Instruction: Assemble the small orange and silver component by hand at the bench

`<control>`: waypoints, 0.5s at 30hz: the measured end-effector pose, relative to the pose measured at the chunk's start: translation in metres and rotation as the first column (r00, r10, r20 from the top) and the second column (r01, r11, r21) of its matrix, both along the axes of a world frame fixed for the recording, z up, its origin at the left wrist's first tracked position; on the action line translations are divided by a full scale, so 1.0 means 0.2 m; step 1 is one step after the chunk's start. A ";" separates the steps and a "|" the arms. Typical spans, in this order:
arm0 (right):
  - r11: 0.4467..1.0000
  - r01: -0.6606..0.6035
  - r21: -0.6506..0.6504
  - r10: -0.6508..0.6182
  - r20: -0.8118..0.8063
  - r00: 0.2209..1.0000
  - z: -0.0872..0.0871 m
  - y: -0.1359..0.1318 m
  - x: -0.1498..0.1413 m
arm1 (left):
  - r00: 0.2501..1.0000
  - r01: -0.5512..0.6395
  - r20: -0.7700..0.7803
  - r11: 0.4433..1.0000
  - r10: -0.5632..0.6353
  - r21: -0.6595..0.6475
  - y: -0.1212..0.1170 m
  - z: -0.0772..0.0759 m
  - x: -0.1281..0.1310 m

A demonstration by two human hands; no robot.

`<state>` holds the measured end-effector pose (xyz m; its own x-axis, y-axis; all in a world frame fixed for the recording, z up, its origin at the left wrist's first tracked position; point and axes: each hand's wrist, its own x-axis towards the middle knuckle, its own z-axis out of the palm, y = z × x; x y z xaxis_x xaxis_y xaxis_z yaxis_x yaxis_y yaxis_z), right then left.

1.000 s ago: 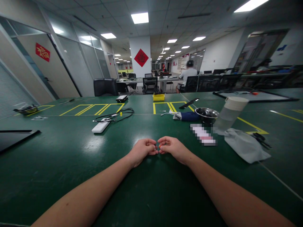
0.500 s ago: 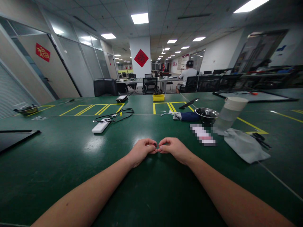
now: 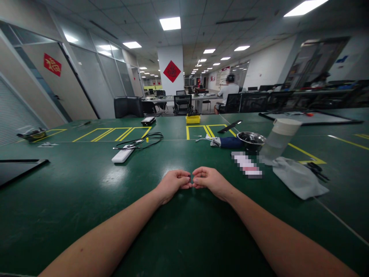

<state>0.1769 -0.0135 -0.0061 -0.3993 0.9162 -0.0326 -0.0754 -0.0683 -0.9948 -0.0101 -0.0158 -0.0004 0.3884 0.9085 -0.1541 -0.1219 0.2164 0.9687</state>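
Head view | near centre: left hand (image 3: 173,186) pinches a small dark piece (image 3: 189,177); right hand (image 3: 212,182) curls just beside, can't tell if holding | steady wrists, light pinch suit | farther left, white device (image 3: 123,155) | far, yellow box (image 3: 193,119)

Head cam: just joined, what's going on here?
A person is working with bare hands, held close together at a green table. The left hand pinches a small dark item, too small to identify. The right hand is curled right beside it; whether it holds anything can't be told. Farther out, a white device lies to the left, with a metal bowl, a bottle and a grey pouch to the right.
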 end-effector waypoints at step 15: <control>1.000 0.002 -0.013 -0.002 0.007 1.000 -0.01 0.01 0.00 | 1.000 -0.009 -0.027 1.000 0.008 -0.018 0.01 -0.01 0.00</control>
<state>0.1773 -0.0115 -0.0076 -0.3973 0.9165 -0.0468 -0.0688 -0.0806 -0.9944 -0.0094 -0.0138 -0.0018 0.3761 0.9088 -0.1807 -0.0981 0.2330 0.9675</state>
